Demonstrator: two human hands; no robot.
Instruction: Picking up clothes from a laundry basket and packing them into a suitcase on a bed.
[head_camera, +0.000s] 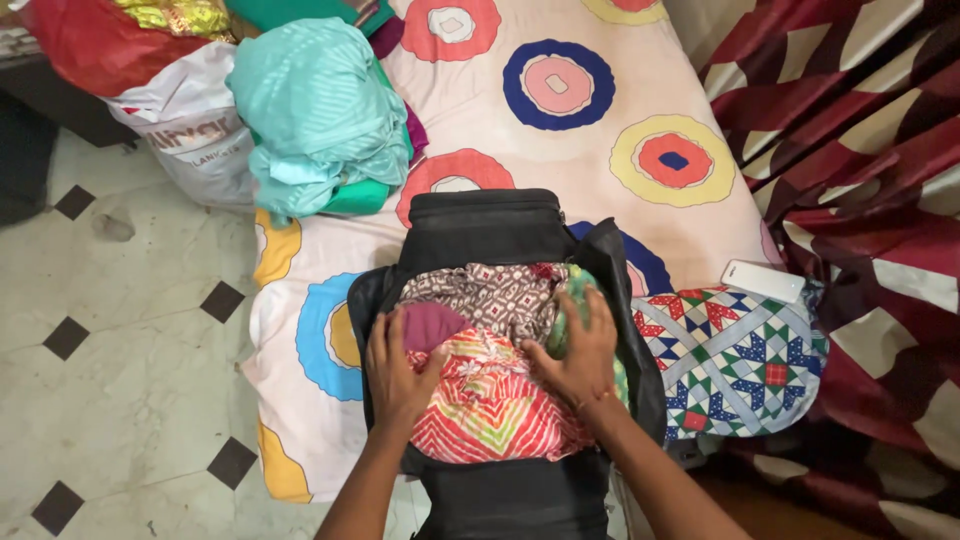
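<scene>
1. Progress: the black bag (480, 225) lies open at the lower centre of the frame, on a bed sheet (600, 150) printed with coloured rings. It already holds several folded garments: a brown patterned cloth (490, 295) at the top, a maroon piece (432, 325) at the left, a green piece (572, 290) at the right edge, and a red-and-orange striped garment (490, 395) uppermost. Judged from this, the bag is close to full.
2. Remaining: a heap of teal fabric (320, 115) sits unpacked in the upper left of the frame, beside a white plastic sack (195, 130). The bag flap is not closed.
3. Left hand (398, 370): spread flat, fingers extended, palm pressing down on the left edge of the striped garment. It grips nothing.
4. Right hand (578, 355): also open and flat, fingers splayed, resting across the right side of the striped garment and touching the green piece. It grips nothing.
5. Surroundings: a white rectangular device (762, 280) lies at the right, just above a geometric patchwork cloth (740, 365).
</scene>
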